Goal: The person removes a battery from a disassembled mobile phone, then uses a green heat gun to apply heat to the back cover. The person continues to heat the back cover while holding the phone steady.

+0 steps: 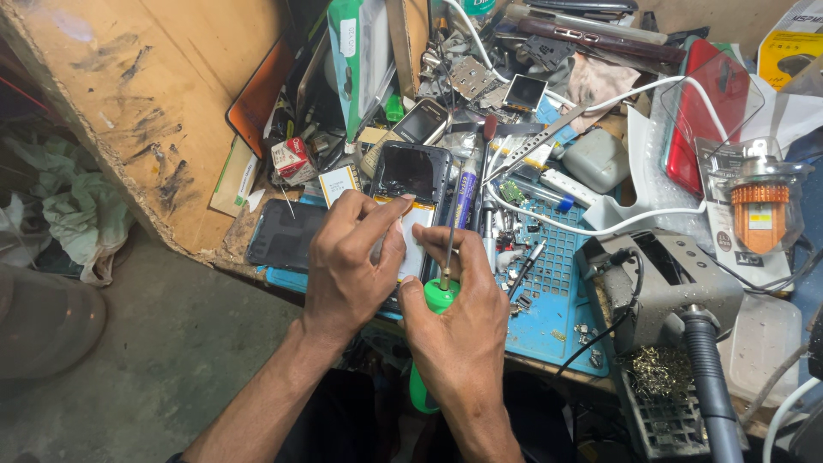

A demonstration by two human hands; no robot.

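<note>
1. Opened phone lies on the blue mat at the bench edge, back cover off.
2. Left hand presses on the phone, fingers closed on its lower part.
3. Right hand grips the green-handled screwdriver, tip at the phone.

Phone-repair workbench, small workshop. Evidence: blue silicone repair mat strewn with screws and small parts; opened phone with its back off; loose phone cases and a detached dark screen panel; a soldering stand; cables; rough chipboard wall panel.
</note>
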